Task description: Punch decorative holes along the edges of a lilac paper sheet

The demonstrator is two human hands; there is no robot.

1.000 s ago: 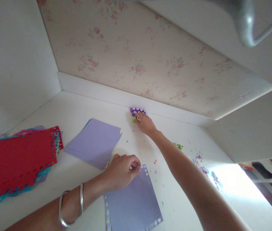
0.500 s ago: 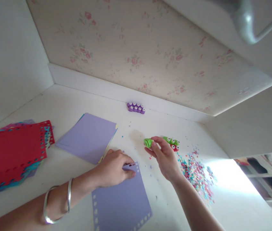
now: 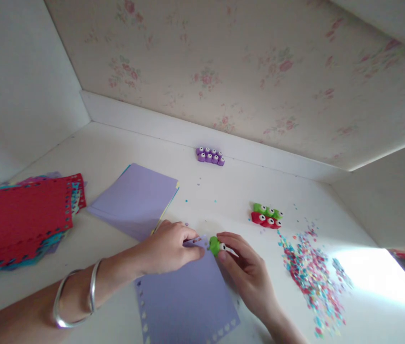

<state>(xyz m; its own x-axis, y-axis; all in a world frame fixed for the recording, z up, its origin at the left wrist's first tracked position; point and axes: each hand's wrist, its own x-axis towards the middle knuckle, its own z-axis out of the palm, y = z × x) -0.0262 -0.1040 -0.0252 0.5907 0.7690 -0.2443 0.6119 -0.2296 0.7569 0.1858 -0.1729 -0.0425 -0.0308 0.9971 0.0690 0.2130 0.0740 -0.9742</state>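
Note:
My left hand (image 3: 175, 248) pinches the top edge of a purple paper sheet (image 3: 188, 301), thumb on the upper side. Small punched shapes line the sheet's left, top and bottom edges. In my right hand (image 3: 247, 267) is a small green craft punch (image 3: 214, 245) with a white button, gripped between thumb and fingers. The punch sits at the sheet's top right corner, just right of my left thumb. Whether the paper is inside its slot I cannot tell.
Green and red punches (image 3: 267, 217) stand in rows to the right, purple punches (image 3: 210, 156) by the wall. Loose confetti (image 3: 312, 272) lies at right. A stack of purple sheets (image 3: 136, 196) and a pile of red punched sheets (image 3: 19, 215) lie at left.
My right hand has brought the green punch down and left to the sheet's corner, turning it. My left hand keeps its hold on the paper. The view has shifted slightly.

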